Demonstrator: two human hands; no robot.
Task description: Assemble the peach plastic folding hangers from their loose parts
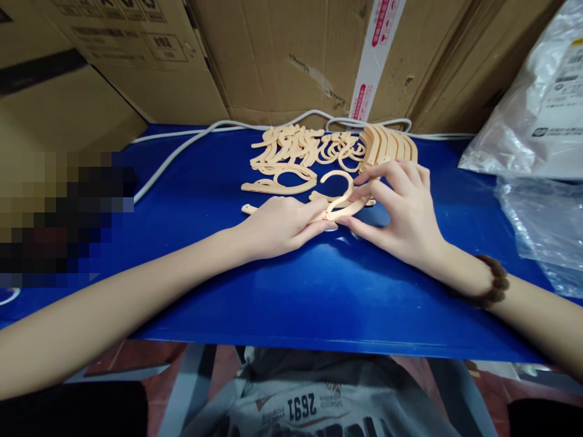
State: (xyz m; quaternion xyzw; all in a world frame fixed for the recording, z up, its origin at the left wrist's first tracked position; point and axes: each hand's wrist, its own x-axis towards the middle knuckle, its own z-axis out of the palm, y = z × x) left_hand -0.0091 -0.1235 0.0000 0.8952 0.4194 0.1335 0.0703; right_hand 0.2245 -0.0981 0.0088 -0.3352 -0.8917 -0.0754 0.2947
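A beige folding clothes hanger (345, 212) is held low over the table, its curved hook pointing up. My left hand (286, 226) pinches its left arm near the central joint, with thumb and fingers closed; the arm's end sticks out on the far side. On the other side, my right hand (405, 212) has its thumb under the right arm and its fingertips behind the hook, gripping the piece. Part of the hanger is hidden by my fingers. Just beyond it lies another beige hanger piece (317, 196), partly covered by my right hand and the hook.
Behind my hands are folded hangers (277, 187), loose hanger arms (286, 145), hooks (336, 149) and a neat stack of curved arms (389, 144). A white cable (175, 152) crosses the blue table (291, 297). Cardboard boxes (282, 60) stand behind; plastic bags (523, 121) lie right.
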